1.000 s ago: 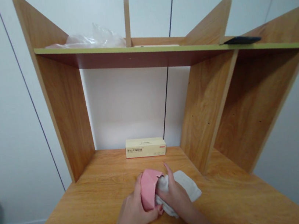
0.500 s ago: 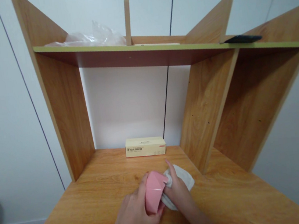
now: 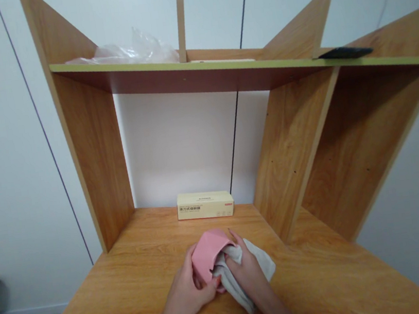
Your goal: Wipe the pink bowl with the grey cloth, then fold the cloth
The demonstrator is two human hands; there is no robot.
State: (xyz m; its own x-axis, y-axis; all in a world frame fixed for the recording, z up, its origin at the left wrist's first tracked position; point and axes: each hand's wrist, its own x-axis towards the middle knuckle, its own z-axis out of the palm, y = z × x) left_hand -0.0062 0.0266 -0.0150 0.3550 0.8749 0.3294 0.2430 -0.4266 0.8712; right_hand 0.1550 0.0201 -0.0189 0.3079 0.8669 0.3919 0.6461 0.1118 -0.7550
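My left hand (image 3: 187, 290) grips a pink bowl (image 3: 206, 253), tipped on its side just above the wooden desk (image 3: 134, 287). My right hand (image 3: 247, 274) is closed on a pale grey cloth (image 3: 261, 264) and presses it into the bowl's mouth. Part of the cloth trails out to the right and below my right hand. Both hands are low in the middle of the view, touching each other around the bowl.
A long cream box (image 3: 205, 205) lies at the back of the desk against the white wall. The shelf (image 3: 220, 67) above carries a crumpled clear plastic bag (image 3: 132, 51) and a dark flat object (image 3: 345, 52). A wooden divider (image 3: 292, 135) stands to the right.
The pink bowl has been turned in my left hand, and my right hand has shifted the cloth around inside it. The cloth's loose end now hangs lower.
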